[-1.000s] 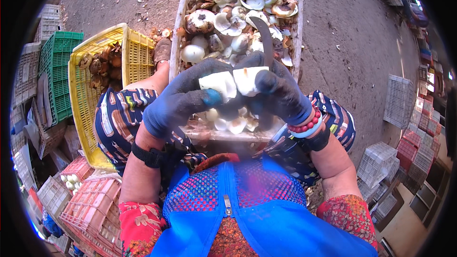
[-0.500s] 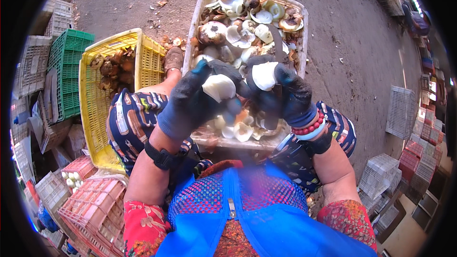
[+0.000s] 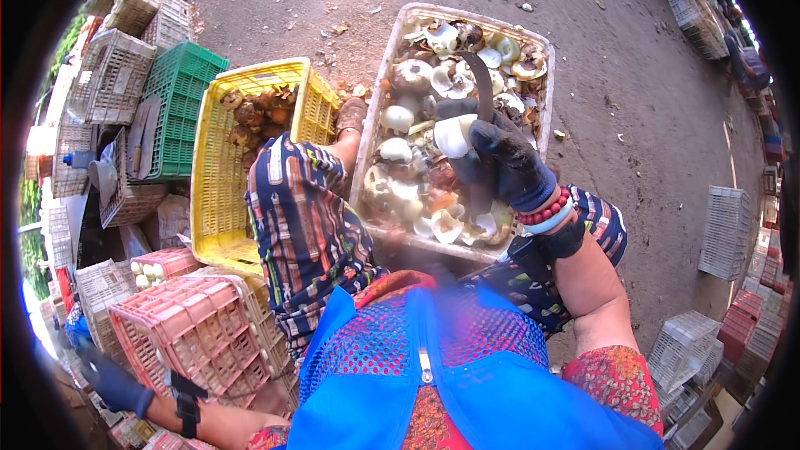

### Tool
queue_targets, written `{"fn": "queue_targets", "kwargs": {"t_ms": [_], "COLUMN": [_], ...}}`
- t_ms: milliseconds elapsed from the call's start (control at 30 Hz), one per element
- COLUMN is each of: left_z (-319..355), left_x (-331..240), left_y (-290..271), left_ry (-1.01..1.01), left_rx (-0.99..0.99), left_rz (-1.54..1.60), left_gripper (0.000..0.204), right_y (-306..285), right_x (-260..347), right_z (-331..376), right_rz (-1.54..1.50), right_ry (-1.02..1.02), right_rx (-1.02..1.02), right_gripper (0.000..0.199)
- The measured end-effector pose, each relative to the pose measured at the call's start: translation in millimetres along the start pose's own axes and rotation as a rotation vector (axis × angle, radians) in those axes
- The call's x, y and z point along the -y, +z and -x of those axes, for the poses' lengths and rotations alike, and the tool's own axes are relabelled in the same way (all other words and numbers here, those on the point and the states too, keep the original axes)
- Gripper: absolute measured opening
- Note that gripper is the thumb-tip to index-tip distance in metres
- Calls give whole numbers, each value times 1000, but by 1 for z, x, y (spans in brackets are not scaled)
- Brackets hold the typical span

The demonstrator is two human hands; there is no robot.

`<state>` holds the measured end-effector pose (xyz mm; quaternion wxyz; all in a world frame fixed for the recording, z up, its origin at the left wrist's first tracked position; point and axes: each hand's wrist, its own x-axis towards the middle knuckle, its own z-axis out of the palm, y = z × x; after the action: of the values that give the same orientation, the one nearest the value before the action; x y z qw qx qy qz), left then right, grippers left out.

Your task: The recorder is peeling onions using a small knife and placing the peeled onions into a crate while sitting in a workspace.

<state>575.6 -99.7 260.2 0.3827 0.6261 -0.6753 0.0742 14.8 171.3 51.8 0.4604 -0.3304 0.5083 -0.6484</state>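
My right hand (image 3: 510,162), in a dark glove, is closed over the scrap tub. A white piece of onion layer (image 3: 454,136) is pinched in its fingers, and a knife with a dark curved blade (image 3: 481,83) rises from the same grip. My left hand (image 3: 115,380), also gloved, is stretched far out to the left beside the pink crates. Its fingers look extended, with nothing visible in them, though the dark rim hides part. Below my right hand, the pale tub (image 3: 392,50) holds onion skins, white layers and onion pieces (image 3: 412,77).
Left of the tub, a yellow crate (image 3: 204,192) contains brown unpeeled onions (image 3: 271,117). Behind it is a green crate (image 3: 193,87). Pink crates (image 3: 179,312) stand at my left, near several white peeled onions (image 3: 148,272). More crates (image 3: 725,229) line the right side.
My left hand has left the tub area and swung far left; the white onion it held is out of sight. My right hand stays over the tub with its onion layer. The view has shifted left.
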Motion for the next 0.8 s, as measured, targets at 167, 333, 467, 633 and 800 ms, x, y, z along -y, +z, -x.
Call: {"fn": "queue_targets", "kwargs": {"t_ms": [167, 333, 467, 633, 800], "left_z": [49, 127, 203, 234, 244], "left_x": [-71, -206, -314, -347, -343], "left_y": [-13, 131, 181, 223, 249], "left_ry": [124, 249, 47, 0, -157], "left_rx": [-114, 731, 1596, 1846, 1979], "left_rz": [-581, 658, 1243, 1336, 1371], "left_gripper": [45, 33, 48, 59, 57], "right_y": [13, 19, 11, 6, 1], "right_x": [13, 20, 22, 21, 24], "right_z": [4, 8, 11, 6, 2], "right_rz": [-364, -314, -57, -317, -131], "right_ry": [201, 157, 21, 119, 125], "right_rx": [3, 38, 24, -67, -1], "right_gripper": [49, 56, 59, 60, 70]}}
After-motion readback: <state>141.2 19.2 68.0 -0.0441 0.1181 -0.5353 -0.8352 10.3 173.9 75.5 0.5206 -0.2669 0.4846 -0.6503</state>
